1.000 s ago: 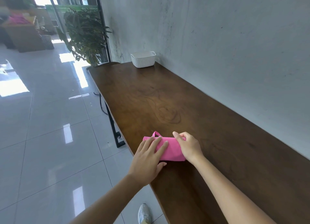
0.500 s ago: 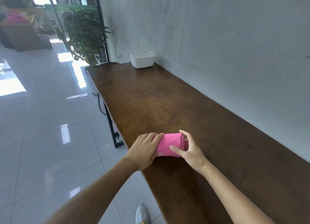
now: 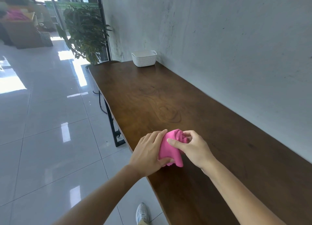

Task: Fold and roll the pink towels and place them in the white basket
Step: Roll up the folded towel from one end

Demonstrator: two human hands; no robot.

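A rolled pink towel [image 3: 170, 150] is held between both hands just above the near part of the long wooden table [image 3: 168, 98]. My left hand [image 3: 148, 154] grips its left side, thumb under the lower edge. My right hand [image 3: 192, 148] pinches the roll's right end, with the thumb across the front. The roll's spiral end shows by my right fingers. The white basket [image 3: 144, 58] stands at the far end of the table against the wall, and its inside is not visible from here.
A grey wall runs along the table's right side. The table's left edge drops to a glossy tiled floor. A potted plant [image 3: 84, 32] stands beyond the far end. My white shoe [image 3: 142, 212] is on the floor below.
The towel went from a flat fold pressed on the table to a roll, and now it is lifted and turned more upright between both hands.
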